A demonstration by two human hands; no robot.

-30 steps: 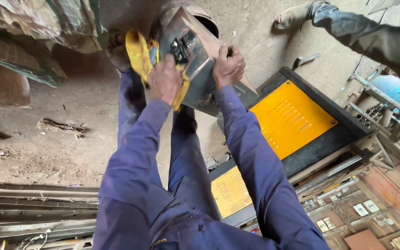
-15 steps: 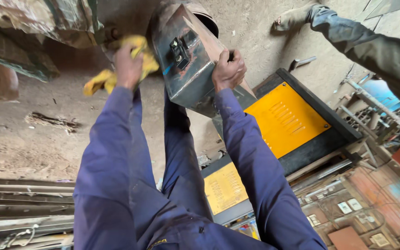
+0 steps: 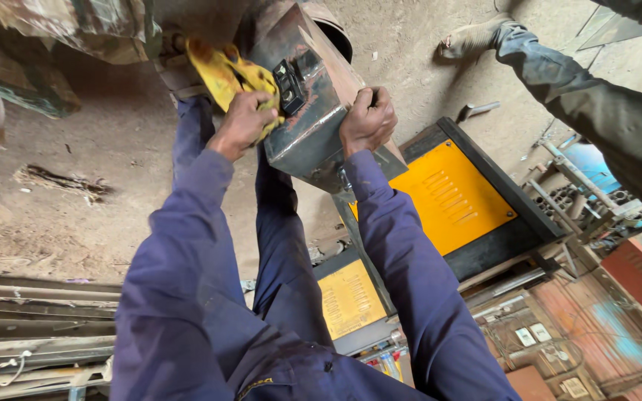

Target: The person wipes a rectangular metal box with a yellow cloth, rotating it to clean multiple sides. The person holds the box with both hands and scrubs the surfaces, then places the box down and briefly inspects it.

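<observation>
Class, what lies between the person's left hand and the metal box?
In the head view, a yellow rag lies between the left hand and the metal box.

soft daylight, sharp centre, warped edges

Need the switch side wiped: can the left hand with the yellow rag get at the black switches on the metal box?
Probably yes: left hand presses the yellow rag beside the black switches, nothing between.

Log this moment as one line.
left hand: presses stained yellow cloth on grey metal box | right hand: grips box edge | nearby: yellow-and-black machine casing
</observation>
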